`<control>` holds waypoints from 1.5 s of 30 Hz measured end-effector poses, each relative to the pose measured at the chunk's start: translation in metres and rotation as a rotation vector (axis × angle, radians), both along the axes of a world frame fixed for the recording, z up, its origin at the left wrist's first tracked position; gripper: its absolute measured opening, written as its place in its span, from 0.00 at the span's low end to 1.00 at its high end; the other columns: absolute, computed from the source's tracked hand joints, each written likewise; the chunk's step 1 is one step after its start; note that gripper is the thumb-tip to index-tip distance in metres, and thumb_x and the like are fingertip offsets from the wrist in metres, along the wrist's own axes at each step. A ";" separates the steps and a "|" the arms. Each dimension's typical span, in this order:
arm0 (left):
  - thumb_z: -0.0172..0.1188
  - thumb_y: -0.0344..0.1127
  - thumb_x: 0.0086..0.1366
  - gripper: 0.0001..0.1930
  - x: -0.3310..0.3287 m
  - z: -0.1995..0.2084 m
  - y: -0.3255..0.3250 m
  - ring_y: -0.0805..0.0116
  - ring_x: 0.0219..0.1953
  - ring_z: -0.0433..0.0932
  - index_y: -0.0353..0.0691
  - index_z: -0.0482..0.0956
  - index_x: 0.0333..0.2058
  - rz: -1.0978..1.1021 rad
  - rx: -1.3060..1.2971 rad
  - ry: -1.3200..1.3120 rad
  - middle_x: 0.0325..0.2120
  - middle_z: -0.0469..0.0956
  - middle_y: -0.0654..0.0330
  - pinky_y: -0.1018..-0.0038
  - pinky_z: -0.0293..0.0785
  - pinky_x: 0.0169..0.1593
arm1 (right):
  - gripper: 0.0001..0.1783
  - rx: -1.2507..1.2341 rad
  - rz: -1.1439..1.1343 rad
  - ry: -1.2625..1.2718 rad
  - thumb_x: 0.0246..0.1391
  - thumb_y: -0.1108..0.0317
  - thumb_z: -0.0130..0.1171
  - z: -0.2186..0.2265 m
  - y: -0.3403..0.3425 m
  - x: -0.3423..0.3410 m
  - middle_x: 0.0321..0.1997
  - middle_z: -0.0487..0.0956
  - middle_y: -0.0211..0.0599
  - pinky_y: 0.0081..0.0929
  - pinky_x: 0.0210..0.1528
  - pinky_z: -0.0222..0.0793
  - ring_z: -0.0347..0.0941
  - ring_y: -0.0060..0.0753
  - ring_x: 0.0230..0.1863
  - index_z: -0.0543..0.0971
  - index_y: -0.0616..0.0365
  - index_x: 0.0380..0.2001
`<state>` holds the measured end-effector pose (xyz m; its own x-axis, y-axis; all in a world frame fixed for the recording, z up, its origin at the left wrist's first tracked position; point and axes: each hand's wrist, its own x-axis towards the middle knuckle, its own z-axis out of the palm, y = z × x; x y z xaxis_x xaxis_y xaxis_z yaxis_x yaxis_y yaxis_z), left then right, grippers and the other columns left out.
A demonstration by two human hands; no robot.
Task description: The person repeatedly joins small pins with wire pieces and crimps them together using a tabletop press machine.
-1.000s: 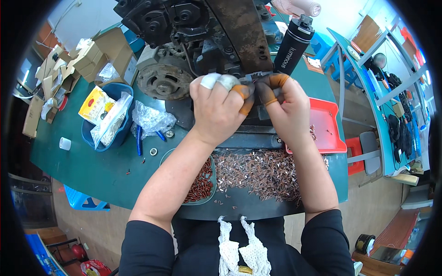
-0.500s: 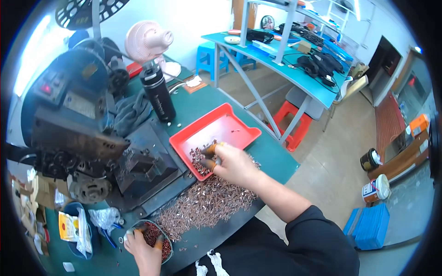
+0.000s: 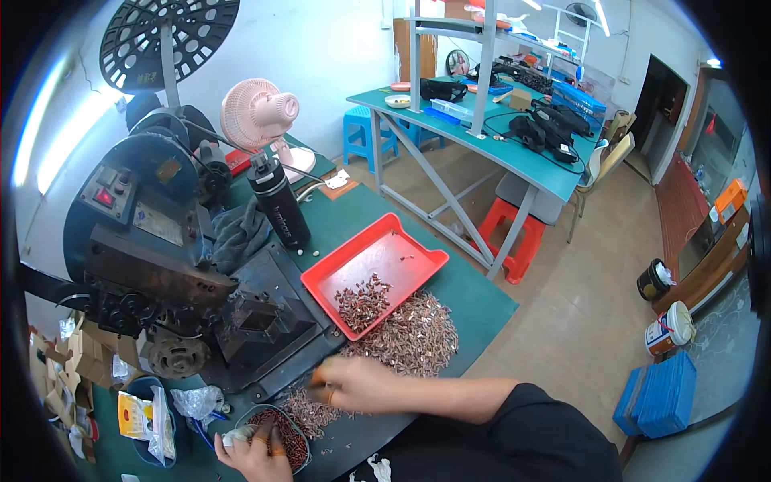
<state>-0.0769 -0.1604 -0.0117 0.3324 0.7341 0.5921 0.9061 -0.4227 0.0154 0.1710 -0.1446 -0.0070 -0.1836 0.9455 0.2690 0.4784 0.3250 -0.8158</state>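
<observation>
My left hand reaches into a round bowl of small reddish-brown metal pieces, with coverings on some fingers. Its fingers are apart and the tips rest among the pieces; nothing held can be made out. Over the near-left part of a wide heap of small coppery pieces, my right hand is smeared by motion. Orange coverings show on its fingers, but whether it holds anything cannot be told. Beyond the heap stands a red tray, with a cluster of similar pieces at its near-left end.
A dark press machine stands left of the tray, with a black bottle and pink fan behind. Left of the bowl are a plastic bag and a blue bin. Another green table stands across the floor.
My right hand has left the red tray and come down toward me over the heap. My left hand stays at the bowl. The whole view has shifted slightly.
</observation>
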 end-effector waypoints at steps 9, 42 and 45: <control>0.70 0.33 0.47 0.13 0.033 0.017 -0.014 0.55 0.41 0.74 0.41 0.82 0.33 -0.201 -0.014 -0.152 0.33 0.76 0.60 0.52 0.59 0.59 | 0.11 -0.486 0.287 0.571 0.56 0.68 0.64 -0.032 -0.005 -0.033 0.32 0.80 0.27 0.19 0.39 0.71 0.73 0.14 0.36 0.80 0.62 0.40; 0.74 0.35 0.47 0.14 0.042 0.005 0.009 0.61 0.42 0.72 0.44 0.83 0.33 -0.439 -0.411 -0.636 0.34 0.75 0.63 0.69 0.67 0.47 | 0.12 -0.670 0.258 0.632 0.66 0.61 0.53 -0.008 -0.012 -0.004 0.23 0.73 0.21 0.11 0.22 0.53 0.65 0.09 0.21 0.76 0.58 0.35; 0.74 0.35 0.47 0.14 0.042 0.004 0.009 0.61 0.42 0.72 0.43 0.83 0.33 -0.472 -0.435 -0.632 0.34 0.75 0.62 0.68 0.67 0.48 | 0.11 -0.704 0.261 0.647 0.66 0.61 0.53 -0.010 -0.013 0.000 0.23 0.74 0.21 0.10 0.22 0.52 0.64 0.08 0.21 0.76 0.58 0.36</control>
